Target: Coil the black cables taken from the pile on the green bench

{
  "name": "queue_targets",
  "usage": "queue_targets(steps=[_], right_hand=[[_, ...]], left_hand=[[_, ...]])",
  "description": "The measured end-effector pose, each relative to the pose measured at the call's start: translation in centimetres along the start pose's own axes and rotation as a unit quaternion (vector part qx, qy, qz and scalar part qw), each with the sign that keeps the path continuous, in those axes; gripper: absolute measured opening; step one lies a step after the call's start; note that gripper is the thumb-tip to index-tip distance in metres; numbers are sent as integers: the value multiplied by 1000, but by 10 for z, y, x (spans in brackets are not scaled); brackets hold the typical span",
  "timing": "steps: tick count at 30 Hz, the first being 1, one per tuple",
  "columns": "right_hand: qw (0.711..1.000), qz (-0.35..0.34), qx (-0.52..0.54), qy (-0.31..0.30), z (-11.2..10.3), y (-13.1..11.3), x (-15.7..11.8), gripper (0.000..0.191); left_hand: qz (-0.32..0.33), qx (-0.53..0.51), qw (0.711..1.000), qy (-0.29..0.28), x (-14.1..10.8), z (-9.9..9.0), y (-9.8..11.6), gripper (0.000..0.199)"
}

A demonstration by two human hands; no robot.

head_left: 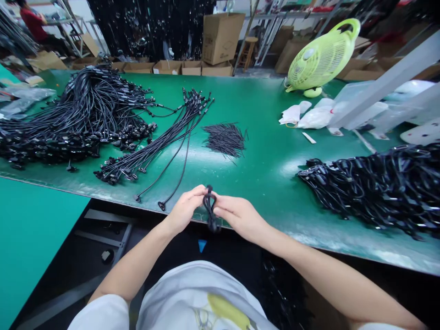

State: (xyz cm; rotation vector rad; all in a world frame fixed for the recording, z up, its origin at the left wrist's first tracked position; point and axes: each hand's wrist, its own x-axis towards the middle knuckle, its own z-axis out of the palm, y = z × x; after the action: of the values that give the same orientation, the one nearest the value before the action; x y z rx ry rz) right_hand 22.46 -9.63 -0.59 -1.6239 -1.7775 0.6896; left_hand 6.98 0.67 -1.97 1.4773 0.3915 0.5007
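A folded black cable [210, 208] is held upright between my two hands at the table's front edge. My left hand [184, 208] pinches it from the left, and my right hand [240, 215] closes on it from the right. Just beyond them lies a small pile of short black ties [225, 140]. To its left is a fanned bundle of straight black cables [160, 142], with two single cables apart from it. A large heap of loose cables [92, 105] covers the far left. Bundled cables [378, 188] are piled at the right.
The green table [264, 114] spans the view. A light green fan [321, 57] and plastic bags [318, 114] stand at the back right, near a slanted white metal bar [381, 85]. Cardboard boxes [222, 39] line the far edge. A person in red [32, 23] sits far left.
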Motion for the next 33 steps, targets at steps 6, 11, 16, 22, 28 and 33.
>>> queue_targets(steps=[6, 11, 16, 22, 28, 33], right_hand=[[995, 33, -67, 61, -9, 20, 7, 29], [988, -29, -109, 109, -5, 10, 1, 30], [973, 61, 185, 122, 6, 9, 2, 30], [833, 226, 502, -55, 17, 28, -3, 52], [964, 159, 192, 97, 3, 32, -20, 31], [963, 125, 181, 158, 16, 34, -19, 45]], left_hand=[[4, 145, 989, -10, -15, 14, 3, 30], [-36, -13, 995, 97, -9, 25, -22, 43], [-38, -124, 989, 77, -3, 35, -24, 41], [-50, -173, 980, 88, -2, 45, -22, 43], [-101, -174, 969, 142, 8, 44, -28, 47], [-64, 24, 990, 122, 10, 56, -43, 46]])
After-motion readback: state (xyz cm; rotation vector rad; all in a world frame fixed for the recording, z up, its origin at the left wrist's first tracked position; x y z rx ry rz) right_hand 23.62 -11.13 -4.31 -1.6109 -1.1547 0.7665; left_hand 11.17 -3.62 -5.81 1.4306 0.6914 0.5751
